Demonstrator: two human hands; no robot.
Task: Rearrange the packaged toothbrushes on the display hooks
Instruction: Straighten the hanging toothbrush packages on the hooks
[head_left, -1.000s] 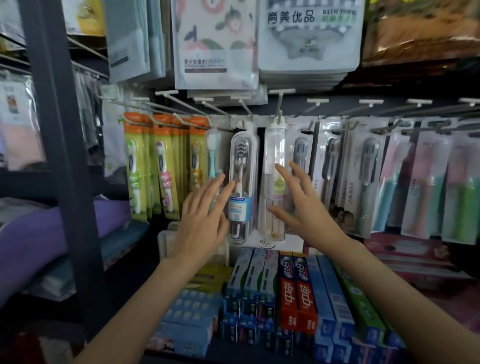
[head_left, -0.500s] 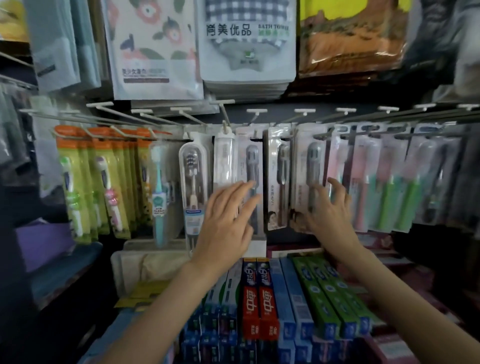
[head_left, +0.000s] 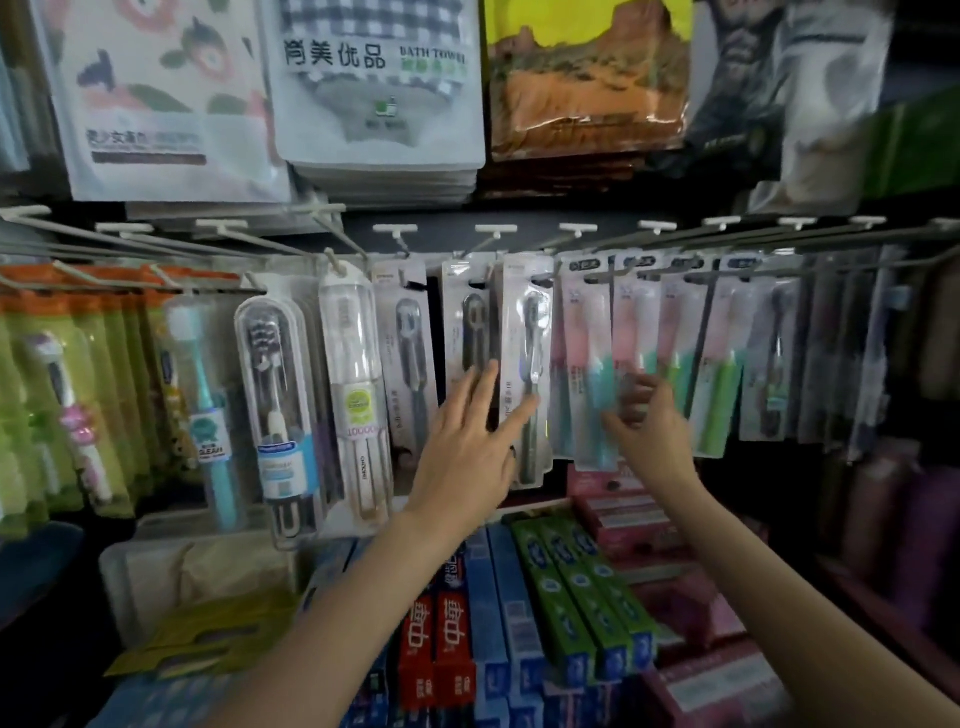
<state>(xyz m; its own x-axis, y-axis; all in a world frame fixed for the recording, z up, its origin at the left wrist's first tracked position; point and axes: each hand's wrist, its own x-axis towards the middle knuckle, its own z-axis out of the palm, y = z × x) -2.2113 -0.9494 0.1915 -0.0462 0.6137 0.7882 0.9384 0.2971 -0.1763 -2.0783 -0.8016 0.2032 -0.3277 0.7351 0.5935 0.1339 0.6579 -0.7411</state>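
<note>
A row of packaged toothbrushes hangs from white display hooks (head_left: 496, 229) across the rack. My left hand (head_left: 470, 436) is spread flat, fingers apart, against the grey toothbrush packs (head_left: 524, 364) in the middle. My right hand (head_left: 647, 423) is raised in front of the pink-and-green toothbrush packs (head_left: 589, 358); its fingers are curled and blurred, and whether they grip a pack is unclear. To the left hang clear-case toothbrushes (head_left: 275, 400) and a white one (head_left: 356, 384), then a teal brush (head_left: 208, 415) and orange-and-green kids' packs (head_left: 62, 395).
Bagged towels (head_left: 379, 88) hang in a row above the hooks. Toothpaste boxes (head_left: 571, 582) in blue, red and green lie stacked on the shelf below my arms. A clear plastic bin (head_left: 171, 577) sits at lower left. More dark packs hang at far right.
Both hands have shifted rightward along the rack, from the clear-case brushes to the grey and pink-green packs. The view has swung right and moved closer.
</note>
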